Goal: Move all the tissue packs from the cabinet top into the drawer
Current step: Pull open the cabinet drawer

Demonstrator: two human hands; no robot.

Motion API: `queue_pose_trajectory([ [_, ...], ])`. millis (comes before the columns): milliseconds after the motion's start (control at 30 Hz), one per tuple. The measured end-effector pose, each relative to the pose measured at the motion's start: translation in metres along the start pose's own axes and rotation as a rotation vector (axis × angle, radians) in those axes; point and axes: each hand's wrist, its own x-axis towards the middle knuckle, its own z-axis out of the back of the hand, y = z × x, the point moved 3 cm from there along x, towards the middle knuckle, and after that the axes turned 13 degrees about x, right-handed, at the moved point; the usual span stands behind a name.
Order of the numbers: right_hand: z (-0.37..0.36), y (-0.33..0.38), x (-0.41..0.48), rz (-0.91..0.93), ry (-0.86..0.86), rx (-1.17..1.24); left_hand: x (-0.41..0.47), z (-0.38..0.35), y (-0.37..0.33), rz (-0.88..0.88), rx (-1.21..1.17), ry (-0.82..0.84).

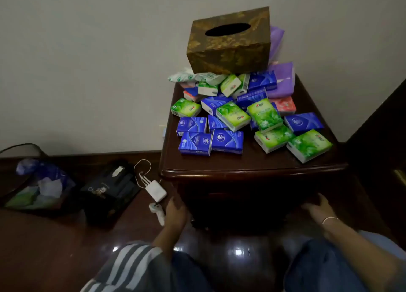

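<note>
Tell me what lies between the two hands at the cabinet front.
In the head view, only the dark cabinet front lies between the left hand and right hand; whether the drawer is open is unclear.

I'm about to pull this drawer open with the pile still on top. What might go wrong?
1. The brown tissue box sits on top of loose packs; a jolt may topple it.
2. The green pack lies near the cabinet top's front edge and may slide off.
3. The white charger and its cable lie on the floor by the left hand, easy to snag.
</note>
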Motion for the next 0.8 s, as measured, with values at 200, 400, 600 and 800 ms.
queue_pose_trajectory([
  [200, -0.011, -0.006, 0.009, 0.033, -0.017, -0.026, -0.004, -0.023, -0.003, 0.099, -0.176, -0.019],
  [400, 0.017, -0.004, 0.012, 0.022, 0.078, -0.296, 0.003, -0.007, 0.016, 0.062, -0.012, 0.198],
  [600, 0.048, 0.013, -0.004, -0.018, 0.239, -0.644, -0.002, 0.030, 0.018, -0.040, 0.537, 0.534],
  [800, 0.005, 0.008, -0.066, 0.643, 0.143, -0.966, -0.038, 0.012, -0.023, -0.224, 1.151, 0.012],
])
